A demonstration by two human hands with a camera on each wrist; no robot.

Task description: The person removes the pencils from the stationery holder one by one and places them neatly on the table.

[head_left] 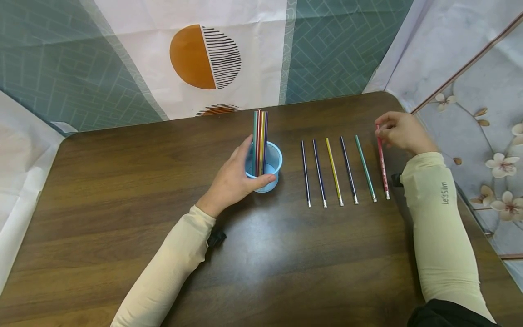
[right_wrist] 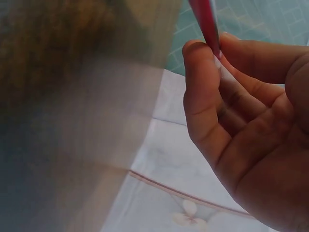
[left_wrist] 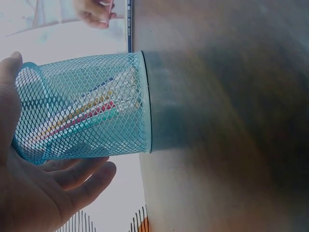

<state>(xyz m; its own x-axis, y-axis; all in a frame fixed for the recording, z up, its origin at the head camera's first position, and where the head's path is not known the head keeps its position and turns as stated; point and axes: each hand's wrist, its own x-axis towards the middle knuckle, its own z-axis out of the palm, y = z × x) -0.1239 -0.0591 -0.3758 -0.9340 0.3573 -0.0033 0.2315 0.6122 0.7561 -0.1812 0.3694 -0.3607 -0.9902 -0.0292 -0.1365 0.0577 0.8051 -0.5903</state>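
Observation:
My left hand (head_left: 233, 179) grips a light blue mesh pencil cup (head_left: 275, 160), thumb on the near side and fingers around the far left. Several coloured pencils (head_left: 260, 141) stand inside it, leaning slightly in the left wrist view. At the far right, my right hand (head_left: 402, 133) pinches the far end of a pink pencil (head_left: 382, 164) between thumb and index finger. Whether that pencil still touches the table is unclear. To its left lie a green pencil (head_left: 365, 169), a dark blue pencil (head_left: 349, 171), a yellow pencil (head_left: 334, 171) and two more dark pencils, eraser ends toward me.
Everything rests on a brown wooden table (head_left: 122, 204). A patterned cloth (head_left: 253, 50) hangs behind its back edge, and a floral sheet (head_left: 482, 113) borders the right side, close to my right hand.

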